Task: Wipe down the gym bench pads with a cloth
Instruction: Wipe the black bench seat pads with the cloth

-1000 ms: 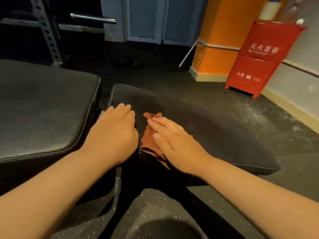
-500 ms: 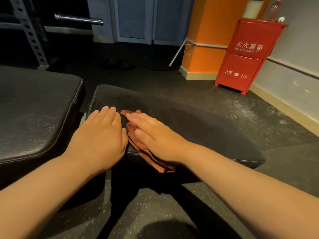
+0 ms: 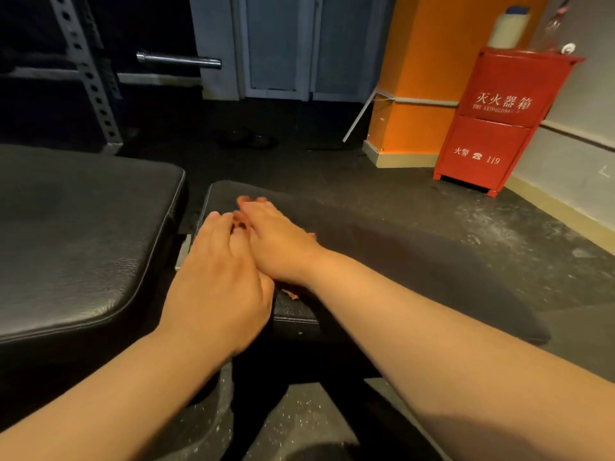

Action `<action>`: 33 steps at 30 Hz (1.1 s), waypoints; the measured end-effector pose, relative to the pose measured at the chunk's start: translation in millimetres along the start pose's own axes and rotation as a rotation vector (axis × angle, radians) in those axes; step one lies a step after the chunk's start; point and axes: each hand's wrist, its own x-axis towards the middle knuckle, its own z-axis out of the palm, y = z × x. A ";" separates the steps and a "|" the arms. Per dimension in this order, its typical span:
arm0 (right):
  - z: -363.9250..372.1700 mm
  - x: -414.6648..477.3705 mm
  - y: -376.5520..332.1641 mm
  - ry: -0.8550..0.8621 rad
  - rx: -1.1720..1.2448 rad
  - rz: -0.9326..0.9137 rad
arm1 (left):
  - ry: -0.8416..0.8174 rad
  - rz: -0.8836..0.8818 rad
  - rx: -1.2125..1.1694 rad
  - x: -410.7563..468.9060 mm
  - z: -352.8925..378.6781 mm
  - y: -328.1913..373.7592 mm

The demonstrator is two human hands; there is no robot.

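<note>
At 9 o'clock in my view lies the back pad (image 3: 83,247), a broad slab of black grained vinyl with a piped, rounded edge and a dull sheen. I cannot tell from here whether it has been wiped.

My left hand (image 3: 216,287) lies flat at the near left corner of the seat pad (image 3: 416,261). Its fingers (image 3: 213,227) are straight, grip nothing, and their tips touch the right hand. Just toward 1 o'clock from it, my right hand (image 3: 276,244) presses palm down with its fingers extended, their tips blurred. The cloth (image 3: 293,295) is pinned beneath it on the seat pad. It is a thin rust-coloured rag, and only slivers of it show at the wrist and between the hands.

I judge the wiping stroke on the seat pad is under way, worked at its narrow end beside the gap between the pads. The next move calls for steady downward pressure and a long sweep toward 3 o'clock, across the matte, slightly domed vinyl that tapers wider there.

At 2 o'clock a red sheet-metal fire extinguisher box (image 3: 499,128) stands on the speckled rubber floor (image 3: 332,168).
</note>
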 end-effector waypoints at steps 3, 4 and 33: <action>3.1 8.3 10.6 -0.089 0.096 -0.061 | 0.077 -0.152 -0.221 -0.9 -2.3 -3.3; -1.8 8.0 31.1 -0.058 0.075 0.000 | 0.076 -0.172 -0.231 -0.4 -1.8 -5.0; 4.4 43.6 -3.8 0.004 0.066 0.013 | 0.168 -0.125 -0.369 -0.5 -3.7 -12.2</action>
